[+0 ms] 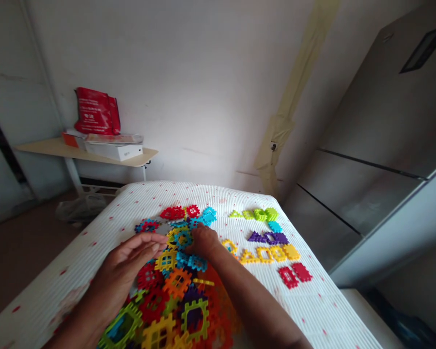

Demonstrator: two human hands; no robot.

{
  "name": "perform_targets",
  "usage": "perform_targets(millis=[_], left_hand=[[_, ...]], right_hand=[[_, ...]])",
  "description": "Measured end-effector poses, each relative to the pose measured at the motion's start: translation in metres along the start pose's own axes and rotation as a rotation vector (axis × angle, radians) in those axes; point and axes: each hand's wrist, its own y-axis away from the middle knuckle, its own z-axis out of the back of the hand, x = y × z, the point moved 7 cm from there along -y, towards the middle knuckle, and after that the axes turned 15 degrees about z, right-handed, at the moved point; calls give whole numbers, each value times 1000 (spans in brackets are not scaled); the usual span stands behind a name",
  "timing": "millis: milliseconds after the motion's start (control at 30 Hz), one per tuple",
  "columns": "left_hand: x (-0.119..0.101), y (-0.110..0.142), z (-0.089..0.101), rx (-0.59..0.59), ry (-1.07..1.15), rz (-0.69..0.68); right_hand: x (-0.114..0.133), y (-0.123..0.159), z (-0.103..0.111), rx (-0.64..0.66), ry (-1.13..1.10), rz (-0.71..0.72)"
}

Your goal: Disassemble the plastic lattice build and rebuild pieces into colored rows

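A heap of colourful plastic interlocking tiles (pixel 174 291) lies on a white ribbed mat (pixel 240 203) covering a table. My left hand (pixel 131 261) hovers over the heap's left side, fingers stretched out and together, holding nothing. My right hand (pixel 203 241) rests curled on the far part of the heap, fingertips pressed among blue tiles (pixel 189 261); what it grips is hidden. To the right lie sorted rows: green tiles (pixel 259 214), purple tiles (pixel 269 237), yellow tiles (pixel 265 254) and red tiles (pixel 294 275).
A grey refrigerator (pixel 378 145) stands close on the right. A low shelf (pixel 83 152) at the back left carries a red bag (pixel 96 111) and white boxes. A plastic bag (pixel 80 208) lies on the floor beneath it.
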Motion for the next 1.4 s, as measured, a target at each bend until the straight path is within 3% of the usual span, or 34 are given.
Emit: perform_targets(millis=[200, 500, 667, 800, 1067, 1167, 1267, 1400], left_hand=[[2, -1, -3, 14, -32, 15], [4, -3, -10, -3, -54, 46], [8, -3, -17, 20, -30, 77], [13, -1, -24, 32, -62, 83], [21, -3, -26, 89, -20, 140], [21, -4, -24, 65, 4, 136], [24, -7, -19, 10, 76, 142], [26, -10, -16, -15, 135, 132]], right_hand=[[6, 1, 8, -24, 21, -6], [19, 37, 61, -32, 131, 112], [27, 62, 82, -216, -235, 290], [37, 74, 82, -335, -506, 426], [55, 77, 80, -338, -560, 593], [55, 76, 79, -414, -522, 572], [51, 78, 78, -519, -479, 442], [60, 81, 72, -499, -344, 301]])
